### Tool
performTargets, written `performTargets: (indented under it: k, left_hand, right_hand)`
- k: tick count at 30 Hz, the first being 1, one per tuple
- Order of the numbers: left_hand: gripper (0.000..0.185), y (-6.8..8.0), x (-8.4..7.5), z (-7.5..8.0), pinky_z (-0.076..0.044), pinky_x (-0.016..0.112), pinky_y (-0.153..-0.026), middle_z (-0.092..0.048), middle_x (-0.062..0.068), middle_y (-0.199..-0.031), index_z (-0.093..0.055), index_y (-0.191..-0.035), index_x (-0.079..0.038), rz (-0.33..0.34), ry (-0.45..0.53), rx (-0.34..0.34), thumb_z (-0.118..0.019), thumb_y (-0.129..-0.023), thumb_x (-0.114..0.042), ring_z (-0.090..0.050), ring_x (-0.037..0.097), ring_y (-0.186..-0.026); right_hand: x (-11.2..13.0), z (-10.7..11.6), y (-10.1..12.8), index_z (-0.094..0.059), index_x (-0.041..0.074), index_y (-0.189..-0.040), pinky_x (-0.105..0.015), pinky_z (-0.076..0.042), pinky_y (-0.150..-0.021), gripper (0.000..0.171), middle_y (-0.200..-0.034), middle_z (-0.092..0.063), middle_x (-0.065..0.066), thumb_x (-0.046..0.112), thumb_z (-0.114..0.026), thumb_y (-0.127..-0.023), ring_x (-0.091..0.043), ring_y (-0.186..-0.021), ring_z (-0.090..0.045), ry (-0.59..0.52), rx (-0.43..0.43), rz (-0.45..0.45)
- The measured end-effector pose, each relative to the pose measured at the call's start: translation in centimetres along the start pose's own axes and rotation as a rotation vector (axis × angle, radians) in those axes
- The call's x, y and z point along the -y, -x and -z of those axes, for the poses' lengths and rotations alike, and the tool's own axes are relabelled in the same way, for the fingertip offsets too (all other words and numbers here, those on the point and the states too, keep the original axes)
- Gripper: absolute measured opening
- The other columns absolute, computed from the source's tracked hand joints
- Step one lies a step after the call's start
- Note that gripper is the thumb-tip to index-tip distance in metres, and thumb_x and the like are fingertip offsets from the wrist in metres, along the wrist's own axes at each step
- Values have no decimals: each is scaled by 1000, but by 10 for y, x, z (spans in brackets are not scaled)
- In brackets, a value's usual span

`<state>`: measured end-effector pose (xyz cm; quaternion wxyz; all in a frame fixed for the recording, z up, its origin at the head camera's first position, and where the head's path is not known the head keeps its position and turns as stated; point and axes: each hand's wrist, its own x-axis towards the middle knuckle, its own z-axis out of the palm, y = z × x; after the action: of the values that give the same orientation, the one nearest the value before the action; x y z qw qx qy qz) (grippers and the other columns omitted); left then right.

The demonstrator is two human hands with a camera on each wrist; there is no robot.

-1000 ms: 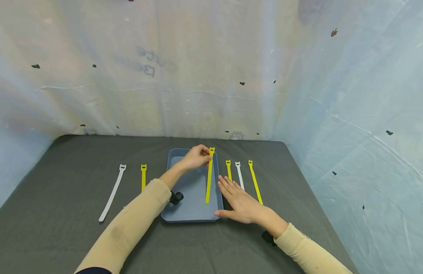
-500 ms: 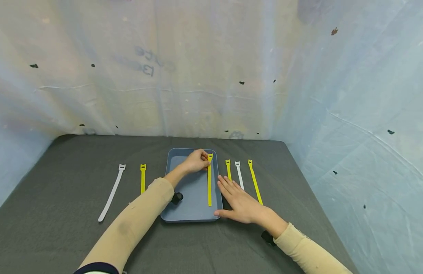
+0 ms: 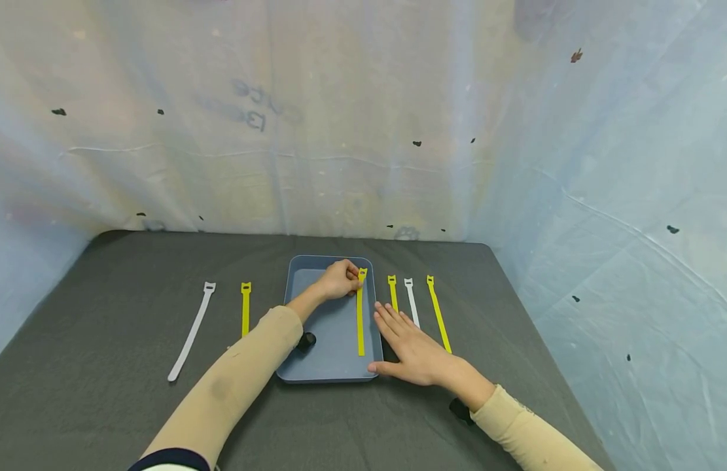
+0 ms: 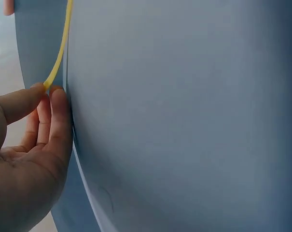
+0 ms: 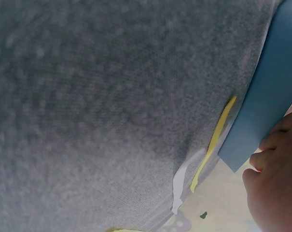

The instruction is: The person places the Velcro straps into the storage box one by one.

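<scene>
A person's left hand (image 3: 338, 280) is pinching the head end of a yellow strap (image 3: 360, 313), which is lying lengthwise along the right side of a blue tray (image 3: 316, 366) at the centre of a grey worktop (image 3: 104, 405). The right hand (image 3: 413, 350) is resting flat, fingers straight, on the worktop just beside the tray, its thumb touching the tray's right rim. Judging by how things lie, one strap is now sitting in the tray and the work is only beginning: five more are waiting outside it. A white strap (image 3: 192, 330) and a short yellow strap (image 3: 245, 305) are lying to the left; another short yellow strap (image 3: 392, 292), a white one (image 3: 411, 301) and a long yellow one (image 3: 438, 313) are lying to the right.
</scene>
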<state>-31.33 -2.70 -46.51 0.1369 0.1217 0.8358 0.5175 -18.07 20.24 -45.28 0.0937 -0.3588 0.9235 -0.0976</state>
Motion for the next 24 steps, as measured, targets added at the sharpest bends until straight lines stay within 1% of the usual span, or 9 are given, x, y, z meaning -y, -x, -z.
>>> performTargets:
  k: [4, 10, 14, 19, 24]
  left_hand:
    - [26, -5, 5, -2, -59, 30, -74, -68, 17, -106, -59, -120, 6, -18, -30, -13, -69, -98, -4, -69, 22, -85]
    - [27, -9, 9, -4, -56, 36, -85, -68, 16, -109, -61, -119, 4, -42, -151, -42, -72, -97, -8, -66, 25, -96]
    - [25, -8, 8, -5, -56, 37, -84, -69, 14, -106, -61, -116, 2, -52, -204, -41, -72, -96, -8, -66, 25, -94]
    - [26, -7, 7, -7, -56, 35, -84, -69, 11, -103, -60, -116, 0, -55, -297, -31, -74, -97, -10, -65, 21, -90]
    - [26, -6, 4, -9, -55, 35, -80, -66, 9, -99, -59, -115, 1, -61, -342, -22, -74, -97, -11, -62, 20, -85]
  right_hand:
    - [0, 0, 0, -17, 0, -165, -52, -12, -129, 102, -175, -5, -13, 72, -48, -100, -32, -161, -5, -1, -4, 4]
    - [1, 1, 0, -16, 0, -165, -51, -12, -129, 102, -175, -4, -13, 71, -48, -100, -30, -161, -4, 2, -3, 3]
    - [1, 1, 0, -16, 0, -165, -51, -12, -129, 102, -175, -4, -13, 71, -48, -100, -31, -161, -5, 9, -3, 6]
    - [0, 1, 0, -15, -1, -165, -52, -12, -129, 102, -175, -4, -13, 71, -49, -100, -32, -161, -6, 12, -4, 11]
    - [-1, 0, 0, -17, -1, -165, -52, -12, -128, 102, -175, -5, -13, 71, -49, -100, -31, -161, -5, 10, -11, 11]
